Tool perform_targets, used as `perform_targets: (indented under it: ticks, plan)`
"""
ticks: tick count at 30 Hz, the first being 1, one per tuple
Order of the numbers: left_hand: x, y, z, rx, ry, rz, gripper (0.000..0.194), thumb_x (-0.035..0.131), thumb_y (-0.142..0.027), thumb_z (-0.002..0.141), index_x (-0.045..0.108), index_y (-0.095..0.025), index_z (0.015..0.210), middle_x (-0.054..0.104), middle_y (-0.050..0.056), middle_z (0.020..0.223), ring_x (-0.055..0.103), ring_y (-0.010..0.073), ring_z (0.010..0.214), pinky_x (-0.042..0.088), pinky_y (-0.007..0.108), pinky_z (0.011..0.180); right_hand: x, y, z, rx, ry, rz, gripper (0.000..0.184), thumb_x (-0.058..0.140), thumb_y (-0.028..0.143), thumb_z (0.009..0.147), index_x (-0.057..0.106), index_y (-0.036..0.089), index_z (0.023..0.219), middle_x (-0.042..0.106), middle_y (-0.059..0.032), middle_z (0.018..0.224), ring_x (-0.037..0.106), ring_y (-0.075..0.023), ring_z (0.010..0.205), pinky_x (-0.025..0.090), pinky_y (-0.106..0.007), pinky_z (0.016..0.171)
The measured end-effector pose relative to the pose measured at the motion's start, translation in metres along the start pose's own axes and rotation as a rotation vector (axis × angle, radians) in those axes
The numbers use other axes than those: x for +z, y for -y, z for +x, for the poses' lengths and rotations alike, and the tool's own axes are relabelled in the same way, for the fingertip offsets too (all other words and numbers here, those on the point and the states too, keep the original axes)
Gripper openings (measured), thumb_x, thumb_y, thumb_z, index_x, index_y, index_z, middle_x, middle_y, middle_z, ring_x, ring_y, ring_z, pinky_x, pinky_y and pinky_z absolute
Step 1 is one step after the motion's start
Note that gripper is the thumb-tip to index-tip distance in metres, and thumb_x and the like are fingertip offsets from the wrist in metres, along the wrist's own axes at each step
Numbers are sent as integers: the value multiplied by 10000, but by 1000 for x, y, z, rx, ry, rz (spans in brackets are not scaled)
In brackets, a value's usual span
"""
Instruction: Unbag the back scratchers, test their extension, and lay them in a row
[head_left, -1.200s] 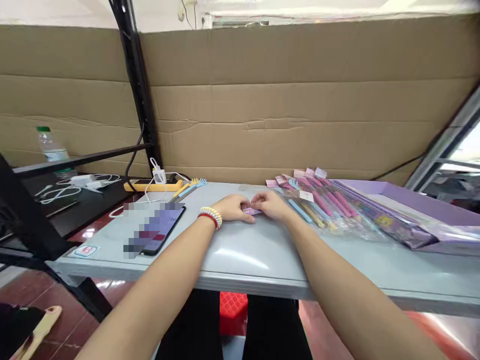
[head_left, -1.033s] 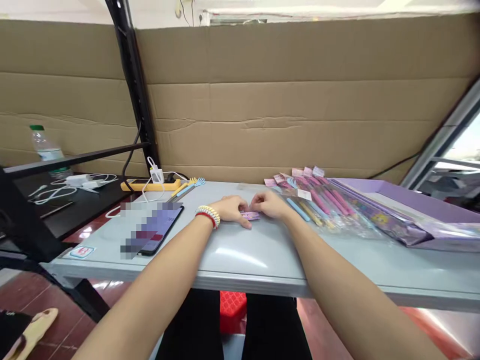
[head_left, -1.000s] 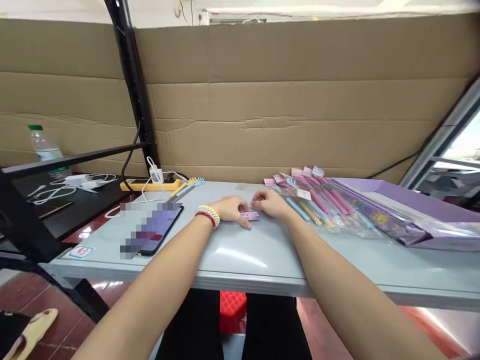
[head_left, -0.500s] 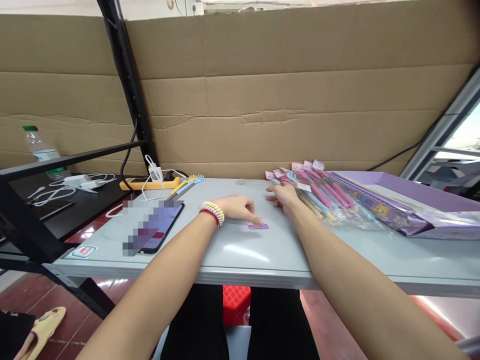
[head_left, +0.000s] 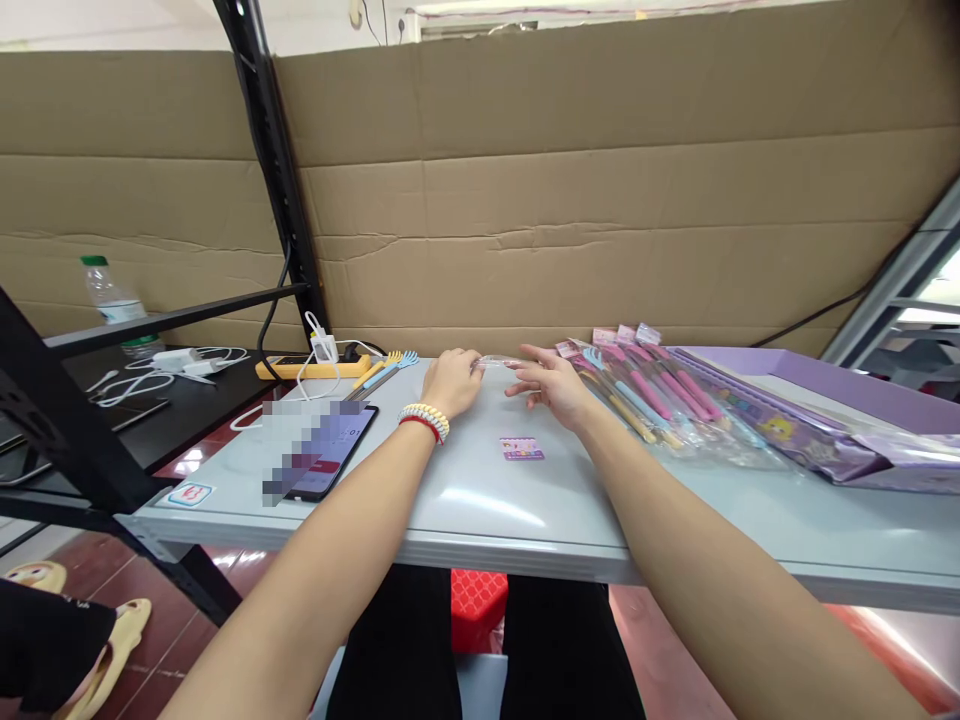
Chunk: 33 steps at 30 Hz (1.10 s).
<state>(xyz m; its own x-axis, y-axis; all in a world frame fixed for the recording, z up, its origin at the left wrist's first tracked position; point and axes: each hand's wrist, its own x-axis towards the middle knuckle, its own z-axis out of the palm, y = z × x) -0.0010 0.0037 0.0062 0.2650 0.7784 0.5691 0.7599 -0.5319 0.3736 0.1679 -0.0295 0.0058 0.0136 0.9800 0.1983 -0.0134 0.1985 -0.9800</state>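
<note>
At the back of the grey table (head_left: 480, 500), my left hand (head_left: 452, 382), with a beaded bracelet at the wrist, has its fingers closed on the near end of a small clear plastic piece (head_left: 496, 360), perhaps a bag. My right hand (head_left: 553, 386) is beside its other end, fingers apart and holding nothing. Between my forearms lies a small purple printed card (head_left: 522, 448), flat and untouched. Right of my right hand, several bagged forks (head_left: 645, 385) with pink, blue and yellow handles lie in a pile.
A purple box (head_left: 817, 400) stands on the right. To the left are a phone (head_left: 341, 455), loose blue and yellow forks (head_left: 386, 367) and a yellow power strip (head_left: 300, 370). Cardboard (head_left: 525, 200) walls the back. Another person's slippered foot (head_left: 112, 655) shows at lower left.
My left hand has left the purple card and moved back to the clear plastic, closing on it. My right hand has shifted slightly left, away from the bagged forks, with fingers spread.
</note>
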Motion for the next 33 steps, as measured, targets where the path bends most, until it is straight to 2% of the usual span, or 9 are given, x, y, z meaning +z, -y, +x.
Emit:
perform_targets:
  ticks: [3,5,9,13,18,22,25,29,33]
  plan:
    - [-6,-4,4,-155,59,-341,206,456,-288,848,614,-181,769,657,56,739,574,165,698,427,285,690,-2,-3,2,-88,-193,-96,1016,633,189,641,68,261,1483,542,-150,1276,660,-151,624,398,-188,357]
    - [-10,-6,4,-260,201,-599,171,475,-253,815,570,-169,701,619,36,616,519,129,542,405,262,583,-5,-5,5,-169,-363,-143,1063,626,219,659,-48,292,1478,532,-142,1279,658,-151,655,414,-186,365]
    - [-18,-2,2,-332,601,-861,133,522,-239,757,580,-145,682,605,45,537,499,122,446,396,265,516,-15,-6,12,-252,-554,-129,1008,674,316,659,63,277,1460,490,-153,1307,658,-167,739,468,-203,402]
    - [-23,2,-2,-294,939,-942,180,612,-314,709,633,-135,701,646,81,576,575,168,510,443,302,559,-20,0,11,-234,-470,11,528,678,398,648,503,181,1097,612,-95,1035,646,-179,794,492,-203,447]
    - [-34,-4,-9,-374,1130,-1042,377,615,-502,737,674,-141,830,696,112,714,634,204,642,475,328,639,-19,6,7,-145,-279,177,338,706,343,608,518,186,841,595,-11,728,578,-115,565,443,-209,430]
    - [-40,-4,-8,-342,1149,-1120,702,458,-772,701,683,-124,852,702,151,860,647,229,807,478,334,723,-17,4,5,-28,-159,198,290,751,221,550,533,157,730,549,14,601,454,-59,440,330,-188,376]
    - [-33,0,-2,-269,1011,-1127,716,435,-800,688,666,-133,810,691,119,831,632,190,749,469,315,715,-10,4,0,26,22,133,317,788,238,536,559,149,737,567,9,594,434,-54,430,309,-192,378]
    - [-18,2,0,-207,739,-1017,462,674,-570,678,630,-142,846,638,39,744,586,122,656,432,257,624,-2,5,-5,63,120,18,387,822,265,491,567,146,756,586,0,591,509,-99,466,337,-203,391]
    - [-11,0,-3,-159,686,-968,373,755,-236,600,592,-147,924,611,0,714,567,103,646,413,235,596,-1,2,-4,6,160,-103,466,807,264,486,572,145,871,601,-2,633,534,-116,507,387,-216,421]
